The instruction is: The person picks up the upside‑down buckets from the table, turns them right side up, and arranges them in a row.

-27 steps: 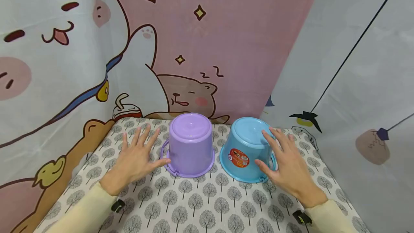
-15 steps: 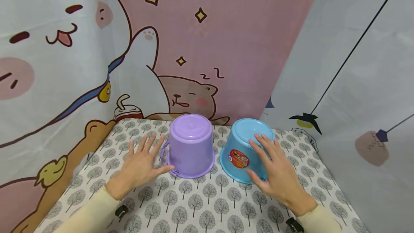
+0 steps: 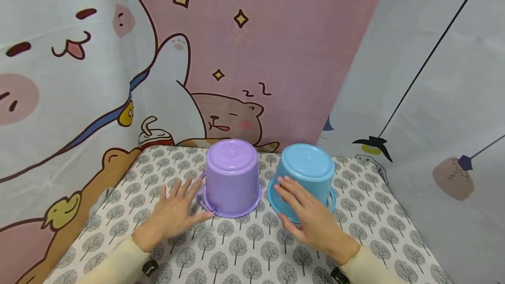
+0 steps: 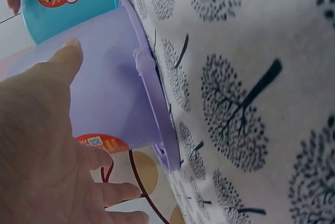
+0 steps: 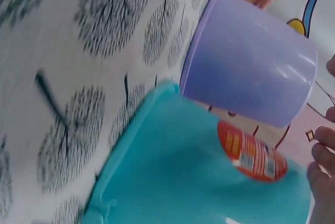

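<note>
Two plastic buckets stand upside down side by side on the table. The purple bucket is on the left, its handle folded down at its left side. To its right, the blue bucket leans slightly, and its red label shows in the right wrist view. My left hand is spread beside the purple bucket, thumb pointing toward its lower rim. My right hand is held in front of the blue bucket with fingers extended, overlapping its front in the head view. Neither hand grips anything.
A white cloth printed with grey trees covers the table. Behind and at both sides hang cartoon-printed curtains, close to the table's back edge.
My right hand has moved left and somewhat down, from the blue bucket's right side to its front. My left hand has shifted slightly right and down. Both buckets stay in place.
</note>
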Motion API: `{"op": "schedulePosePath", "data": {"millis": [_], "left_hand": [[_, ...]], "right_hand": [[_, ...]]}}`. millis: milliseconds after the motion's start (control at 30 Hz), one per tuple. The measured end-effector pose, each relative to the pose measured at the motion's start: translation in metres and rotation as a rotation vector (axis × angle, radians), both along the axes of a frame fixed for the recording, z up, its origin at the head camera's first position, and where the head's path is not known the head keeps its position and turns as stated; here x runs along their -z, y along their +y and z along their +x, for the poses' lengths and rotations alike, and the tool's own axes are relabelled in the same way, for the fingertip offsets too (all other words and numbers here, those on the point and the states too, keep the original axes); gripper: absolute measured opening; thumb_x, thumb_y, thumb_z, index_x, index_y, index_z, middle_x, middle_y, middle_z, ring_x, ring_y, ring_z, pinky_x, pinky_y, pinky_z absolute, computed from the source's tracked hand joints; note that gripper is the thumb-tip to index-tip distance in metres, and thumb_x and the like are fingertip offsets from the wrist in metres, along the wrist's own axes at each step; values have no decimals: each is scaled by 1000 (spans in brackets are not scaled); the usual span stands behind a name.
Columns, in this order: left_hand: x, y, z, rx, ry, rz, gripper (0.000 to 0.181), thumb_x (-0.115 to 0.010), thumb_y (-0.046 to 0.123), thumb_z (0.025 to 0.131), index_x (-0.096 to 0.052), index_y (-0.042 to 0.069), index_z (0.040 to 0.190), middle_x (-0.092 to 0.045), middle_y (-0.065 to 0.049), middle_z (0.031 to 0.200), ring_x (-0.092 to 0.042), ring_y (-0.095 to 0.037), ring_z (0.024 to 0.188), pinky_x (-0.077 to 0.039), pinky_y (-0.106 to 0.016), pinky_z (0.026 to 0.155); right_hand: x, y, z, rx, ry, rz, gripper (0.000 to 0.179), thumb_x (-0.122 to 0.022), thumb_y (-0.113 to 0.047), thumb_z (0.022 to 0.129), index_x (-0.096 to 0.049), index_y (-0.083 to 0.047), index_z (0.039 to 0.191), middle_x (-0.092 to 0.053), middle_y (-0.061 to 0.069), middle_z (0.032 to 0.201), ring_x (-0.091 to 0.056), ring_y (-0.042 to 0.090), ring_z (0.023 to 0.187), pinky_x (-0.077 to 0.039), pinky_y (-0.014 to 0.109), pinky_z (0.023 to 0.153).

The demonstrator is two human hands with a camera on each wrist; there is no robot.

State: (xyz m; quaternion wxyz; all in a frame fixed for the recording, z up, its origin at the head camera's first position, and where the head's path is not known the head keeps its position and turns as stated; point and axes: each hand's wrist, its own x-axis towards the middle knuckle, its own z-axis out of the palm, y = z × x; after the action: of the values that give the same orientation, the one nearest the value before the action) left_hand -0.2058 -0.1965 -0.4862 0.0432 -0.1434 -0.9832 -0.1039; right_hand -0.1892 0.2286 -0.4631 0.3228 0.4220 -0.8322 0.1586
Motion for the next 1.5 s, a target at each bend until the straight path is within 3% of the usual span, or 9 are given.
{"op": "schedulePosePath", "data": {"millis": [133, 200, 400, 533, 800, 1067, 1333, 1500], "left_hand": [[3, 1, 5, -15, -49, -3, 119, -63, 89, 102, -25, 15, 187, -31, -29, 188, -35, -65, 170, -13, -96, 135], [4, 1, 6, -25, -72, 2, 120, -63, 89, 102, -24, 14, 187, -31, -31, 188, -35, -66, 170, -13, -97, 135], [9, 5, 9, -46, -124, 32, 123, -64, 88, 103, -18, 12, 188, -33, -39, 184, -35, -70, 168, -19, -97, 134], [10, 7, 9, -61, -152, 27, 126, -67, 88, 101, -19, 8, 187, -36, -45, 179, -37, -72, 166, -25, -98, 132], [12, 15, 7, -47, -177, 73, 129, -70, 85, 101, -18, 4, 186, -41, -46, 175, -39, -69, 166, -28, -98, 130], [20, 26, 2, -37, -173, 107, 127, -75, 79, 101, -18, 3, 186, -39, -43, 179, -38, -69, 167, -30, -94, 133], [22, 32, -2, -43, -136, 138, 128, -84, 72, 98, -22, -1, 184, -42, -46, 175, -44, -69, 163, -36, -91, 132], [22, 35, -4, -35, -105, 161, 131, -89, 69, 95, -25, -4, 182, -44, -50, 171, -50, -70, 157, -42, -88, 131]], "right_hand": [[10, -17, 0, 14, -172, 16, 74, -79, -30, 112, -49, -11, 177, -52, 15, 181, -61, 38, 160, -62, 45, 130], [14, -26, -1, 39, -279, 18, 82, -81, -29, 110, -42, -14, 181, -49, 15, 183, -61, 37, 161, -65, 53, 125], [26, -48, -11, 82, -549, -15, 88, -77, -31, 114, -30, -7, 184, -43, 21, 186, -52, 41, 168, -55, 59, 134], [34, -60, -17, 89, -667, -29, 90, -76, -30, 115, -26, -1, 184, -40, 26, 187, -47, 43, 171, -50, 61, 138], [41, -81, -31, 149, -789, -43, 102, -81, -28, 110, -17, 8, 182, -32, 35, 187, -42, 52, 172, -40, 65, 142], [48, -85, -54, 209, -860, -143, 109, -87, -24, 105, -18, 14, 180, -29, 39, 186, -36, 55, 174, -34, 67, 145], [52, -89, -64, 230, -928, -201, 112, -89, -25, 103, -17, 10, 181, -33, 36, 186, -37, 53, 174, -34, 68, 145], [53, -90, -66, 215, -920, -219, 116, -93, -22, 99, -18, 7, 183, -37, 33, 186, -41, 51, 173, -37, 68, 144]]}}
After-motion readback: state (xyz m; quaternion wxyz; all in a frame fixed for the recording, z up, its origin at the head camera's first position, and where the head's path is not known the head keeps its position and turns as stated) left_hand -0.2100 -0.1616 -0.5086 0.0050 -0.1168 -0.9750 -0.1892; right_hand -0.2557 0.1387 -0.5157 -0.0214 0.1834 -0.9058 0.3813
